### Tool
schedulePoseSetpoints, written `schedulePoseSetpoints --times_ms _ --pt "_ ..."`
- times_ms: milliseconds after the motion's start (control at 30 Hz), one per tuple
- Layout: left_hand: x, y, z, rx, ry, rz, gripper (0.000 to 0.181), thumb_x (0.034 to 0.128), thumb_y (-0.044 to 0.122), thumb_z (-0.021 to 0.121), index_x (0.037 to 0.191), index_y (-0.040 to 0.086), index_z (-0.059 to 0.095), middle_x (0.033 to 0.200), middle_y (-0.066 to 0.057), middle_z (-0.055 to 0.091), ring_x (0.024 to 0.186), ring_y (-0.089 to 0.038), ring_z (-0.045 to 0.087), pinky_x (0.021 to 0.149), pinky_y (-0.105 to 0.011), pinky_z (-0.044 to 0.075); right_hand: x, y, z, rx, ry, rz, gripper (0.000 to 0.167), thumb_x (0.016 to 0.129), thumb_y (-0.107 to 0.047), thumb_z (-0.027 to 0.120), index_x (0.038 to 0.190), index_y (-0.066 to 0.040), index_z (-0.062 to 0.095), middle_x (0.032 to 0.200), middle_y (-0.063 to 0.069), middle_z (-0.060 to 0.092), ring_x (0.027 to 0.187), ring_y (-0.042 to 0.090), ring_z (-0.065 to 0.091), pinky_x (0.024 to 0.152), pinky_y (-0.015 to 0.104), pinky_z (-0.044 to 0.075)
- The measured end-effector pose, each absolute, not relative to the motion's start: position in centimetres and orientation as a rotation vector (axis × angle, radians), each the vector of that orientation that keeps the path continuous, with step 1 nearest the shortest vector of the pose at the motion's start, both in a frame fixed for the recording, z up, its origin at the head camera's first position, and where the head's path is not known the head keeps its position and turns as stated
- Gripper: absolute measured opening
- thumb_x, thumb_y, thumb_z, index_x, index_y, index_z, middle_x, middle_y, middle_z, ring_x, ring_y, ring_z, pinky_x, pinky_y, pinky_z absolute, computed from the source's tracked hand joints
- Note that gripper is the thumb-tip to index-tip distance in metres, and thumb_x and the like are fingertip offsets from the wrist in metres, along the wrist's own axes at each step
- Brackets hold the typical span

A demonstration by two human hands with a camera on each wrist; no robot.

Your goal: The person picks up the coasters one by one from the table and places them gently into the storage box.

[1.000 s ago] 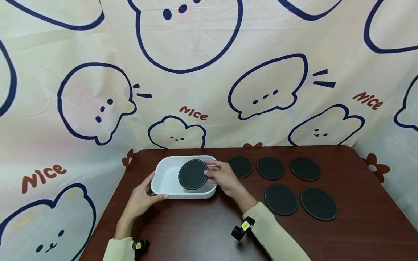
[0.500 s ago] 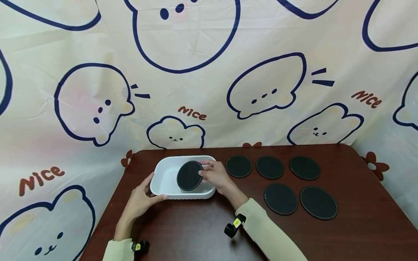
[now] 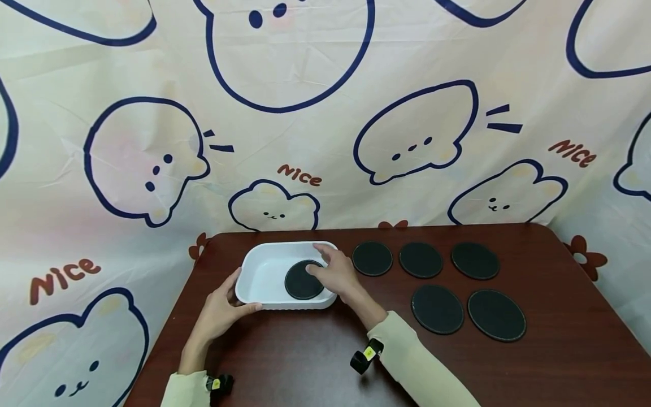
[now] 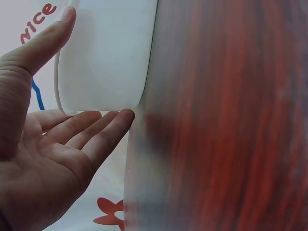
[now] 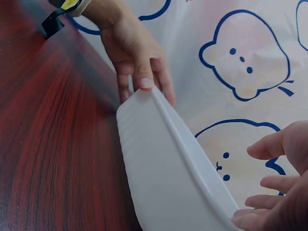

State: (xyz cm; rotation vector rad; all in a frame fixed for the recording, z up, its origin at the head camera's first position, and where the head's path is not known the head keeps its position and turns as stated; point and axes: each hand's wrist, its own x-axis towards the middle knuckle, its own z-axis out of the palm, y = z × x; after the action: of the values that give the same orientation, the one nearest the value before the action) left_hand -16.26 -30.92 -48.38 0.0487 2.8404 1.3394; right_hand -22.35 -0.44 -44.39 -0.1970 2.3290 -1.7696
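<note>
A white rectangular plastic container [image 3: 261,277] stands at the table's back left, one black round coaster [image 3: 301,284] lying in its right half. My left hand [image 3: 217,314] grips the container's left end. In the left wrist view, the thumb lies along one side of the white wall [image 4: 103,57] and the fingers touch its end. Over the container's right end is my right hand [image 3: 338,277], fingers spread, the thumb above the coaster's edge. The right wrist view shows those fingers [image 5: 276,185] apart at the rim, nothing pinched between them; the coaster is hidden there behind the wall [image 5: 168,173].
To the right of the container, several black round coasters lie flat in two rows, among them a back-row one [image 3: 372,259] and a front-row one [image 3: 496,315]. The dark brown wooden table [image 3: 285,362] ends at a patterned cloth backdrop [image 3: 325,141].
The coaster was held tilted by the right hand above the container's bottom; now it lies inside, let go. The right fingers have spread. The left hand keeps its grip on the container.
</note>
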Motion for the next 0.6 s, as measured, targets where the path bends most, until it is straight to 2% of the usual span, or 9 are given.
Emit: schedulePoseSetpoints --times_ms 267,600 --pt "-16.4 -30.9 -48.3 0.051 2.835 1.348 0.115 0.0837 0.032 0.095 0.171 0.006 0.025 0.166 -0.027 0.045 0.141 -0.043 0.061 0.101 -0.044 0.063 -22.1 1.8 -44.4 -0.139 2.118 -1.974 0.057 0.099 -0.018 0.075 0.153 -0.008 0.059 0.156 0.016 0.061 0.143 0.033 0.062 0.118 0.051 0.051" --pt "-16.4 -30.9 -48.5 0.046 2.830 1.350 0.114 0.0838 0.033 0.095 0.171 0.007 0.025 0.165 -0.028 0.045 0.140 -0.044 0.061 0.100 -0.044 0.063 -22.2 4.8 -45.5 -0.168 2.005 -2.073 0.060 0.102 -0.019 0.073 0.158 -0.007 0.053 0.154 0.022 0.060 0.137 0.032 0.065 0.109 0.044 0.059"
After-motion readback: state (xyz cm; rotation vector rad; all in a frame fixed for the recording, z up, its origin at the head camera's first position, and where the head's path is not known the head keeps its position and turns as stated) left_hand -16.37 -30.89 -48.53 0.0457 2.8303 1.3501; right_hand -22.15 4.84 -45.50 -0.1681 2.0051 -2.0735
